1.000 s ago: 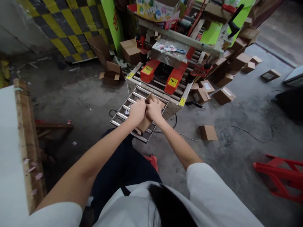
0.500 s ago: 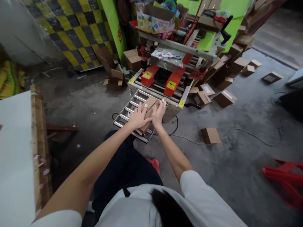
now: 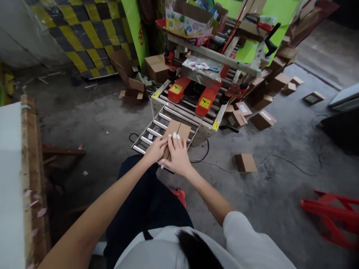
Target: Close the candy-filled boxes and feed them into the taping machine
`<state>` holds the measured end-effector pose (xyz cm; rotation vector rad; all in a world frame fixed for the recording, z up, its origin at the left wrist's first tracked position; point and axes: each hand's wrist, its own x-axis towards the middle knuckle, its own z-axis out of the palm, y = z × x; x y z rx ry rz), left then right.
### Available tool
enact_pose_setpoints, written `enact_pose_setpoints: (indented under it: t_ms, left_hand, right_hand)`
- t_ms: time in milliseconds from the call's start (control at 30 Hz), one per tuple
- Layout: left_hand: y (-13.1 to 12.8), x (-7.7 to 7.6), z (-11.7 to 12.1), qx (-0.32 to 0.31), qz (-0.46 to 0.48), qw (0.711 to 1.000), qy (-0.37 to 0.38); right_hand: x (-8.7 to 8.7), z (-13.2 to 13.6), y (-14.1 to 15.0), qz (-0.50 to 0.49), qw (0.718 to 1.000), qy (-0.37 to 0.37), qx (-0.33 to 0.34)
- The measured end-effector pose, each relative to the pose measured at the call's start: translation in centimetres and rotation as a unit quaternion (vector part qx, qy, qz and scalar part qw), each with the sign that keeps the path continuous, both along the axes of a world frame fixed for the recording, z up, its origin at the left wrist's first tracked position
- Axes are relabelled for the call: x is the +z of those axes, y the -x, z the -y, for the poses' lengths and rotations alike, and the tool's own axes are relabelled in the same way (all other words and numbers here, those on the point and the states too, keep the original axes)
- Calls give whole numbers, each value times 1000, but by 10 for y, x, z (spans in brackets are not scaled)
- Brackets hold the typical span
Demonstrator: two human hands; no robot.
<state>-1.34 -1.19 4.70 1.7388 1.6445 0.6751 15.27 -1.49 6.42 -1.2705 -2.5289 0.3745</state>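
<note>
A small brown cardboard box [image 3: 183,131] lies on the short roller conveyor [image 3: 160,124], its two top flaps meeting along a middle seam. My left hand [image 3: 156,150] grips the box at its near left side, the fingers bent against the edge. Across the near part of the top, my right hand [image 3: 178,156] lies flat with its fingers stretched out and the thumb to the left. White coverings show on several of its fingertips. Both hands touch each other at the fingers, and they hide the near end of the box.
Beyond the rollers stands a carton sealing machine [image 3: 193,98] with red guides and yellow labels. Several cartons [image 3: 263,119] are piled on its right. One carton [image 3: 246,163] and a red stool [image 3: 331,215] are on the floor at right. A white-topped table [image 3: 11,179] is at left.
My right hand has moved from the far right side of the box onto its near top and flattened. My left hand has slid back to the near left edge. The flaps now show.
</note>
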Motion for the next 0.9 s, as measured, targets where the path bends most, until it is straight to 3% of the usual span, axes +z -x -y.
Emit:
enact_pose_setpoints:
  t_ms: [100,200,267,400,500,600,700,767,800,900]
  left_hand:
    - [2,-3,-2,9,48,999,-2]
    - [8,-11,1,58,116,991,-44]
    - [14,-19,12,120,163,978,-55]
    - [33,-27,52,196,243,949,-44]
    - [54,-19,86,241,248,936,-69]
    - [98,-7,119,299,160,931,-136]
    - [167,16,167,390,-26,896,-210]
    - [223,41,205,465,-171,838,-230]
    - [252,55,224,504,-241,795,-236]
    - [342,101,266,563,-396,698,-199]
  right_hand:
    - [-2,19,-3,18,998,-21,51]
    - [-4,-6,-4,36,996,-32,69]
    - [-5,-47,-4,42,996,-39,71]
    - [5,-152,-9,22,999,-38,27]
    - [10,-227,-16,-39,999,-30,9]
    - [-10,-275,-13,-146,985,-89,4]
    - [-41,-266,-9,-235,960,-135,-69]
    - [-59,-227,-13,-229,963,-116,-84]
    - [-67,-204,-17,-214,968,-101,-80]
    - [-94,-141,-32,-193,977,-66,-60]
